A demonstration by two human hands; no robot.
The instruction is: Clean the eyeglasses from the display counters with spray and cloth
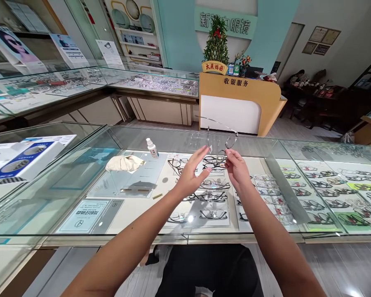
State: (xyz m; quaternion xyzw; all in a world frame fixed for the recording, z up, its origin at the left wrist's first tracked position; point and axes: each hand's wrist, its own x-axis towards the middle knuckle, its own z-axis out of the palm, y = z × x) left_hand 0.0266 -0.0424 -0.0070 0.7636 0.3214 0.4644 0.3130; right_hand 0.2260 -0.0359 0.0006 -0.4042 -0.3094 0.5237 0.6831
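So you've got a whole eyewear shop in front of you: teal wall, a lettered sign (pixel 243 27) up top, and a wooden cash desk (pixel 270 93) at 12 o'clock with a leafy plant (pixel 215 45) on it. You're at a glass-topped display case, and that tabletop (pixel 111 222) has frames laid out in rows (pixel 212 196) under it, right below your hands.

The thin-rimmed glasses (pixel 231 141) are up off the glass, just past your fingertips at 12 o'clock. Your right hand (pixel 238 167) has them pinched between thumb and fingers by the near side. Your left hand (pixel 190 175) is open, thumb and fingers apart, right beside them; honestly can't tell if it's touching.

Over toward 10 o'clock from your hands there's a small white bottle (pixel 152 148), with a crumpled cream cloth (pixel 123 163) at 9, and way further out at 9 a blue-and-white box (pixel 23 162).
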